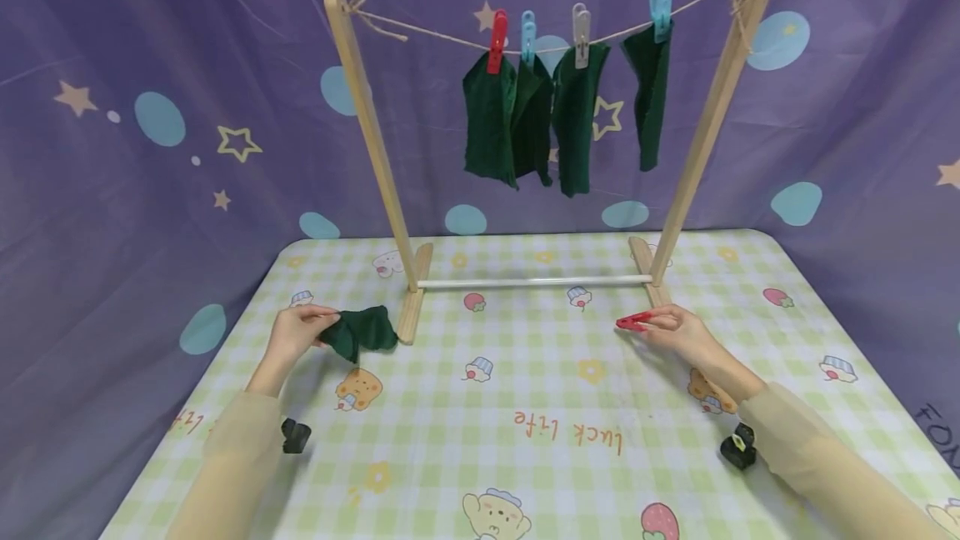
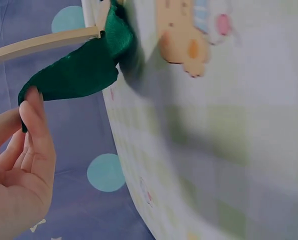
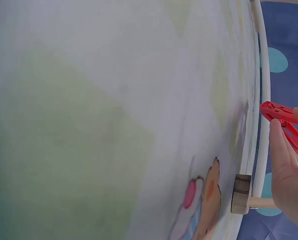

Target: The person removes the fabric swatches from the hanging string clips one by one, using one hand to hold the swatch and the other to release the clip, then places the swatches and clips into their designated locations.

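Pinching a green cloth on one side, a red clothespin on the other

Your left hand [image 1: 296,327] has thumb and fingertips closed on one end of the green cloth [image 1: 369,330], which droops over the worktop [image 1: 427,448] near the left foot [image 1: 410,317] of the wooden stand. Your right hand [image 1: 684,337] pinches the red clothespin [image 1: 633,322] between thumb and fingers, its tip pointing inward, in front of the right post [image 1: 708,115]. Both hands are low, well apart, and below the string [image 1: 442,38] tied between the two posts. Four hanging cloths [image 1: 490,119] dangle from that string, under clothespins in red, light blue and grey. A white rod [image 1: 532,282] joins the stand's feet.
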Motion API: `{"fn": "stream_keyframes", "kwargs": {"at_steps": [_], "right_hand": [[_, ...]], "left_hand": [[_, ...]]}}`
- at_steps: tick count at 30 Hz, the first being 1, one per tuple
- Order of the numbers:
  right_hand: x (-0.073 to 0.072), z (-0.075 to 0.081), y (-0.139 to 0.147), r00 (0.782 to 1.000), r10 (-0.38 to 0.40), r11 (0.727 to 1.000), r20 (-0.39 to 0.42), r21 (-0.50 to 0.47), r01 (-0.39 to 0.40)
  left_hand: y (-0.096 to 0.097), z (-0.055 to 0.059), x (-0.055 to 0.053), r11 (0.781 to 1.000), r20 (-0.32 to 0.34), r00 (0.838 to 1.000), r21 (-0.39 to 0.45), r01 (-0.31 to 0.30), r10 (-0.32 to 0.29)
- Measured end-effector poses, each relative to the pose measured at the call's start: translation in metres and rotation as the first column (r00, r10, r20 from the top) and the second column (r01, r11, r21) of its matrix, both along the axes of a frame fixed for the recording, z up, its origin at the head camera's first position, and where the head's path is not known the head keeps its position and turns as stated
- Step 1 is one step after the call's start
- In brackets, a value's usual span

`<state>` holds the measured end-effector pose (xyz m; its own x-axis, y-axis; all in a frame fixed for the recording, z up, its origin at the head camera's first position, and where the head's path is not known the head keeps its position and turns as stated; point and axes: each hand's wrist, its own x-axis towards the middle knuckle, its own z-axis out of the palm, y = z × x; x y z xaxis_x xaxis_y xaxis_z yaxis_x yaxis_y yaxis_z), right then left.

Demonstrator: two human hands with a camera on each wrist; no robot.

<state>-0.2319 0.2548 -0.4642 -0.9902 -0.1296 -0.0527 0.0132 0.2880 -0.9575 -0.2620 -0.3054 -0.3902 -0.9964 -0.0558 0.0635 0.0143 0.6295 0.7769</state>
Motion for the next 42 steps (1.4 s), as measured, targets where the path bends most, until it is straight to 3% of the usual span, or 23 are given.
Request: {"fn": "stream_keyframes", "kwargs": {"at_steps": [3, 5, 9, 12, 21, 28, 42], "right_hand": [[-0.003, -0.003, 0.003, 1.000, 0.012, 1.000, -0.018, -0.009, -0.012], [-0.004, -0.005, 0.005, 0.998, 0.041, 0.997, -0.047, -0.066, -0.044], [-0.006, -0.007, 0.005, 0.998, 0.043, 0.995, -0.037, -0.086, -0.046], [-0.008, -0.007, 0.002, 1.000, 0.006, 1.000, 0.003, -0.027, -0.006], [-0.013, -0.008, -0.002, 0.999, -0.012, 1.000, 0.046, -0.016, 0.013], [-0.016, -0.008, -0.007, 0.996, -0.049, 0.998, 0.074, 0.053, 0.045], [-0.024, -0.011, -0.003, 0.996, -0.034, 0.997, 0.083, 0.075, 0.028]], "left_hand": [[-0.003, -0.002, 0.006, 1.000, 0.015, 1.000, -0.001, 0.015, -0.015], [-0.006, -0.004, 0.011, 1.000, 0.031, 0.999, 0.001, 0.016, -0.016], [-0.011, -0.007, 0.019, 1.000, 0.082, 0.997, 0.016, 0.009, -0.010], [-0.015, -0.012, 0.024, 0.999, 0.111, 0.994, 0.030, 0.011, -0.015], [-0.029, -0.024, 0.037, 1.000, 0.177, 0.984, 0.017, 0.016, -0.019], [-0.044, -0.033, 0.042, 1.000, 0.222, 0.975, 0.001, 0.018, -0.018], [-0.060, -0.047, 0.053, 1.000, 0.285, 0.958, 0.010, -0.006, 0.003]]}}
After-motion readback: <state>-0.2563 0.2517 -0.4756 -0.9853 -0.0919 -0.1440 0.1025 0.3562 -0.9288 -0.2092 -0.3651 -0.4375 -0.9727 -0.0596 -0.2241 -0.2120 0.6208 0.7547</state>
